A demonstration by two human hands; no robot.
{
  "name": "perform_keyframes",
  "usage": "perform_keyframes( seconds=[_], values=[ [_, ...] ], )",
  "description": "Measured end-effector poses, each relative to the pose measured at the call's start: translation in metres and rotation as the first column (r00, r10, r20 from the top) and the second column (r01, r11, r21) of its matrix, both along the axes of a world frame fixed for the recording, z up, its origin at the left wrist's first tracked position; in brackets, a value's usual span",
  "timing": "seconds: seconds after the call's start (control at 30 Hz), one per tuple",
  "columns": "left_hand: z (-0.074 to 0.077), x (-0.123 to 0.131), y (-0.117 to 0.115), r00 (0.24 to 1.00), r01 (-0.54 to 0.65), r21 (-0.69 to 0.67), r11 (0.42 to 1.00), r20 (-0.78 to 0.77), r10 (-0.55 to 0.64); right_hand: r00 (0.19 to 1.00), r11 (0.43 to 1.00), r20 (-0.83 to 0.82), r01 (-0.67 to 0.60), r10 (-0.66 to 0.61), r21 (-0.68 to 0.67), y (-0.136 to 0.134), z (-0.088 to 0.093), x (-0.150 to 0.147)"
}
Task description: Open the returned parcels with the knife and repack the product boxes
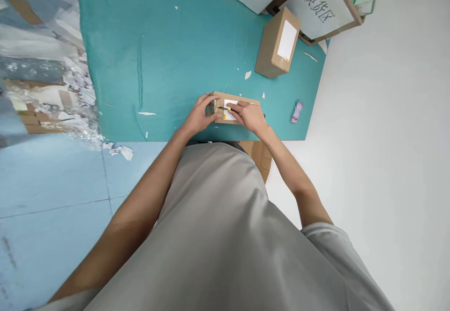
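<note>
A small brown cardboard box (219, 120) with a white label lies near the front edge of the green table. My left hand (201, 115) grips its left end, fingers and thumb on either side, over some clear tape. Over the right part of the box is my right hand (250, 114), closed around a thin dark cutter (229, 109) with a yellow part. The cutter's tip points left, at the top of the box near the tape. My right palm hides part of the tool and the label.
A taller cardboard box (269, 48) stands at the back right of the green table (176, 53), before signed bins (316, 9). A blurred small item (296, 111) lies at right. Paper and plastic scraps (77, 86) pile up left of the table.
</note>
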State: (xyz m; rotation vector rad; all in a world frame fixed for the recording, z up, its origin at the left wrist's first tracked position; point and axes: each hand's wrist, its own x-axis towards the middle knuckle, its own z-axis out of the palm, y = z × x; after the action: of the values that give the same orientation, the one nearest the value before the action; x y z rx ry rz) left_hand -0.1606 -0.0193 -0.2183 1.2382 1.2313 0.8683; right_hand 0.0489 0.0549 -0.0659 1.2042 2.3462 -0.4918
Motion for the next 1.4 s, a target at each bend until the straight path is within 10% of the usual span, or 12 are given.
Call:
perform_keyframes(
  seconds=[1.03, 1.4],
  values=[
    [0.008, -0.004, 0.000, 0.999, -0.045, -0.035, 0.998, 0.019, 0.046, 0.945, 0.974, 0.247, -0.226, 0.214, 0.023, 0.001, 0.022, -0.027],
    [0.018, -0.001, -0.001, 0.986, -0.151, -0.111, 0.982, 0.056, 0.158, 0.902, 0.980, 0.385, -0.192, 0.195, -0.046, 0.024, 0.047, 0.051]
  ],
)
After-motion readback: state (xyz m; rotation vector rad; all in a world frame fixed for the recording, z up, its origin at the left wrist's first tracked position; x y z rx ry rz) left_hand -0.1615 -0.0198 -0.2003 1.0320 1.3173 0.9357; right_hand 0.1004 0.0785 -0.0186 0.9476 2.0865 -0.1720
